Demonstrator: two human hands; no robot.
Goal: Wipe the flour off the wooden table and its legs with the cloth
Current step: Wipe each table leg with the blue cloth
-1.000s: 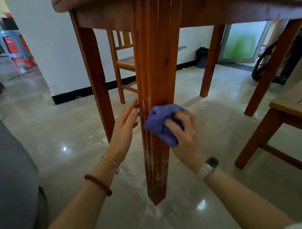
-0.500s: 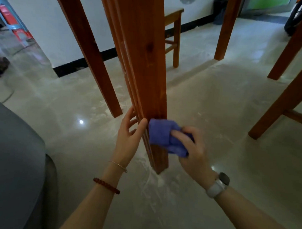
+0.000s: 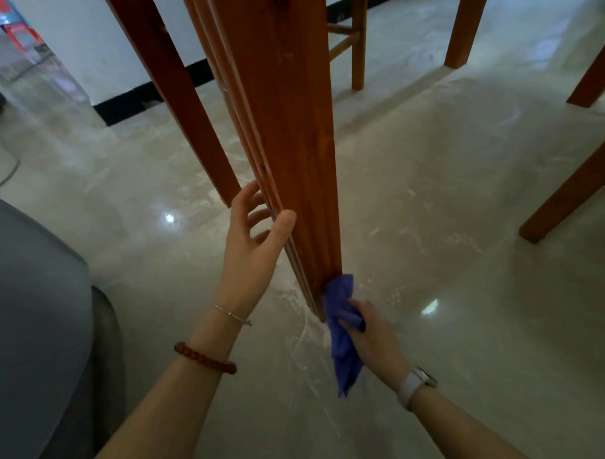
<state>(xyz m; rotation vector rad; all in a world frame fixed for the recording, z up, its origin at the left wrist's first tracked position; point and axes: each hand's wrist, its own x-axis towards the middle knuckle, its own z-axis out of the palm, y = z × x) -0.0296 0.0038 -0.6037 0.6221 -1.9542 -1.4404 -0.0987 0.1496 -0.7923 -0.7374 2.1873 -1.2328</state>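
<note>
A grooved reddish wooden table leg (image 3: 290,132) stands in the middle of the view and ends on the tiled floor. My right hand (image 3: 373,334) grips a purple cloth (image 3: 341,320) and presses it against the foot of this leg; the cloth's tail hangs down toward the floor. My left hand (image 3: 255,251) holds the leg's left side higher up, thumb on the front edge and fingers curled round behind it. White flour streaks (image 3: 304,346) lie on the floor around the foot.
Another table leg (image 3: 169,87) slants behind on the left, and further ones (image 3: 462,32) stand at the back. A chair leg (image 3: 358,42) is behind, a wooden stool leg (image 3: 576,191) on the right. My grey-clad knee (image 3: 27,322) fills the lower left.
My right hand has slid the cloth down the leg from mid-height to its foot. My left hand stays on the leg's left side. The view has tilted further down.
</note>
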